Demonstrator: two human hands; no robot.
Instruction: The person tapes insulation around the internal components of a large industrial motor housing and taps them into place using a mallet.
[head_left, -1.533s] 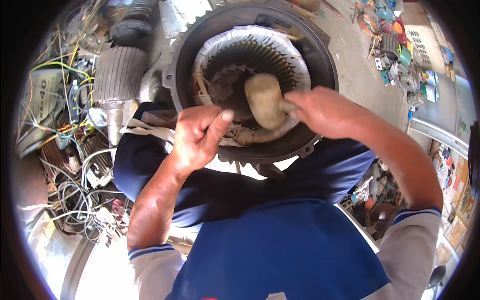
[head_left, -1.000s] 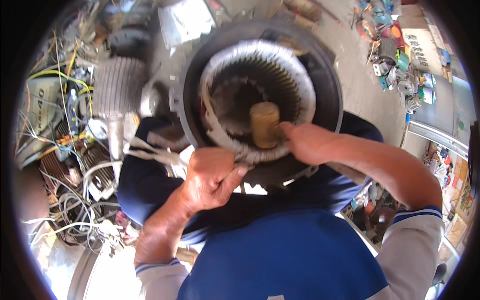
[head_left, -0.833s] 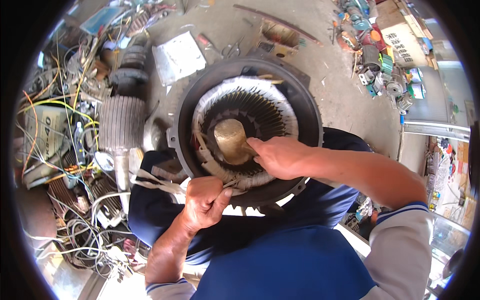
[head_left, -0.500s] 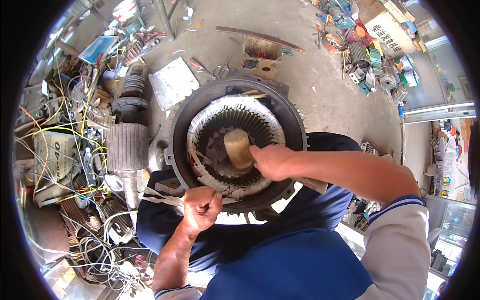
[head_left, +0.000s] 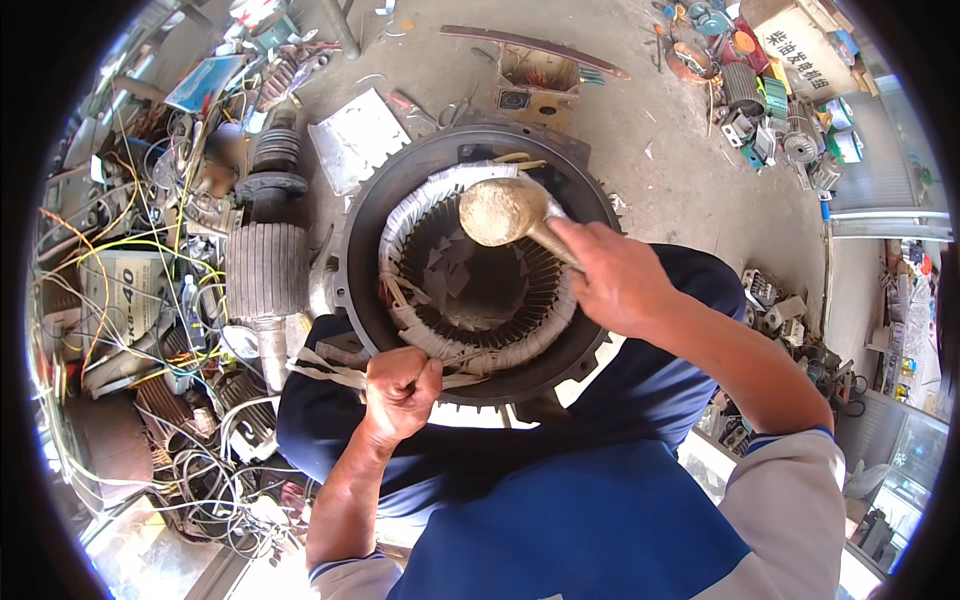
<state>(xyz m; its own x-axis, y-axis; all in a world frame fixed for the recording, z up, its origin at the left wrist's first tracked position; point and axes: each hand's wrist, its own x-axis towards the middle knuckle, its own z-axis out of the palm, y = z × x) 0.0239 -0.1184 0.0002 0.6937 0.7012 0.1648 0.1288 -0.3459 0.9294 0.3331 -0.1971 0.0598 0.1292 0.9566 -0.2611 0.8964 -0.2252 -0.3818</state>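
A motor stator in a dark round housing stands between my knees. White tape wraps its ring of windings, and paper-like scraps show in the dark bore. My right hand is closed round the handle of a pale, blunt-headed mallet, raised over the far side of the windings. My left hand makes a fist at the near left rim; whatever its fingers grip is hidden. White strips spread out left of that fist, and more pale strands run from its right side onto the winding.
On the left lie a ribbed rotor with its shaft and a heap of tangled wires. Beyond the stator are a sheet of paper, scissors, an open box and a long bar. Motor parts pile up at far right.
The mallet has risen out of the stator bore toward the far side, its head tilting up. My left fist stays at the near rim. The whole view has shifted slightly.
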